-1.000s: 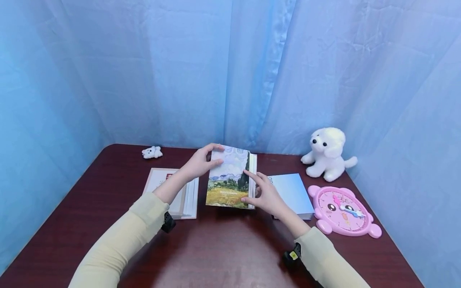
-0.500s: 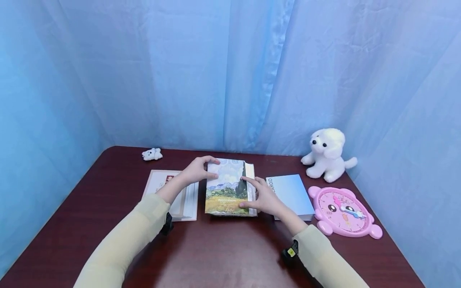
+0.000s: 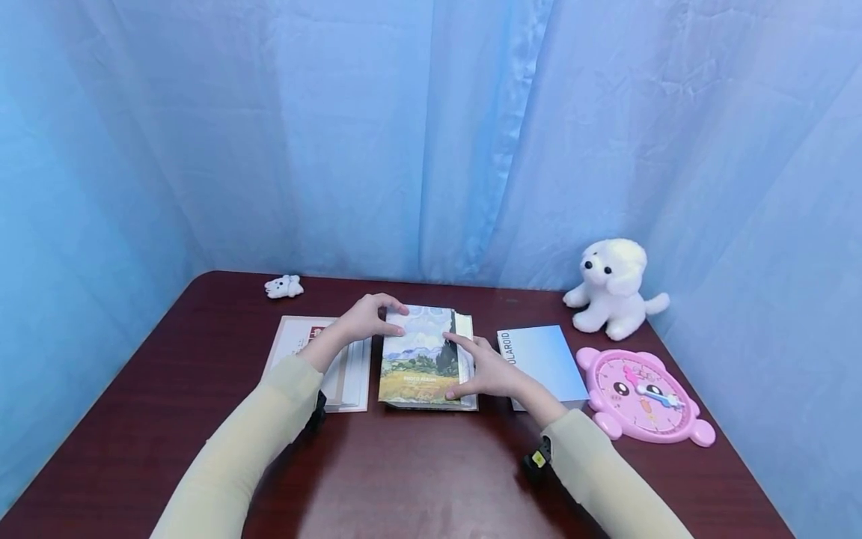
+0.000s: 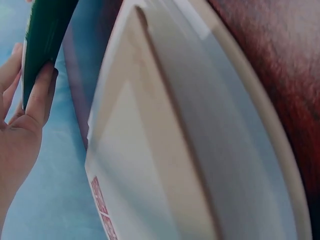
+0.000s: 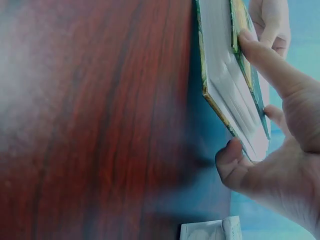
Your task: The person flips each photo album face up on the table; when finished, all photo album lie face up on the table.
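A thick photo album with a painted landscape on its cover is between the two hands at the middle of the table. My left hand grips its upper left side; in the left wrist view that hand has thumb and fingers on either side of the dark green cover. On the right side my right hand holds the album. The right wrist view shows the thumb on the front cover and curled fingers at the back cover, with the white page edges fanned slightly between them.
Left of the album lies a whitish book with a red mark, partly behind the left arm. On the right are a blue-white book, a pink clock and a white plush dog. A small white plush sits back left.
The album has come down toward the table, nearer the person and slightly left, with both hands still holding it. The other objects have stayed in place.
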`<state>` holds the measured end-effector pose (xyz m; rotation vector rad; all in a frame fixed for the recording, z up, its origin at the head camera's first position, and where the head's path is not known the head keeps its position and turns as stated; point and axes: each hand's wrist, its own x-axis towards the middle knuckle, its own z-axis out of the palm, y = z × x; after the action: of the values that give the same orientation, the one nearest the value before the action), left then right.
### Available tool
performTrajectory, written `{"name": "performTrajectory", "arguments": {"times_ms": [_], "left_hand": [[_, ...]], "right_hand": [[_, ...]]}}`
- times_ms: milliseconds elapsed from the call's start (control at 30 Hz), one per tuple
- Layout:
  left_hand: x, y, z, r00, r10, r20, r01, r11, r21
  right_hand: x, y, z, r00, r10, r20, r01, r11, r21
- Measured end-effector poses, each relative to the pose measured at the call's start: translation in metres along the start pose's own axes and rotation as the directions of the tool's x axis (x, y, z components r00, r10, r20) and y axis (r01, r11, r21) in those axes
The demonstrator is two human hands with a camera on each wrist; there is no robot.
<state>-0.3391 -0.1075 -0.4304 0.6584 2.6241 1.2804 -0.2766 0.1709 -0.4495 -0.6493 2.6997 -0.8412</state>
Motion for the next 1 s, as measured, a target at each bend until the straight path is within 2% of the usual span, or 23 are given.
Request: {"name": "performTrajectory", "arguments": {"times_ms": [200,433,667,800,1000], "left_hand": [[0.003,-0.006,-0.003,1.0,0.013,0.016,-0.013,1.0,0.019],[0.004,-0.015,-0.005,0.999,-0.005,0.04,0.003,0.999,0.045],[0.004,-0.019,0.0,0.998,-0.005,0.058,0.002,0.998,0.056],[0.003,-0.018,0.003,0.998,-0.005,0.068,-0.001,0.997,0.076],[-0.003,-0.008,0.007,0.999,0.014,0.035,-0.02,0.983,0.183]], "right_hand": [[0.003,0.004,-0.001,0.999,-0.017,0.049,0.02,0.999,-0.049],[0.004,0.003,0.0,0.998,-0.019,0.055,0.024,0.996,-0.091],[-0.001,0.004,0.001,0.998,-0.019,0.053,0.024,0.995,-0.095],[-0.005,0.006,0.002,0.998,-0.017,0.058,0.022,0.995,-0.094],[-0.007,0.01,0.0,0.998,-0.048,0.047,0.052,0.995,-0.09]]}}
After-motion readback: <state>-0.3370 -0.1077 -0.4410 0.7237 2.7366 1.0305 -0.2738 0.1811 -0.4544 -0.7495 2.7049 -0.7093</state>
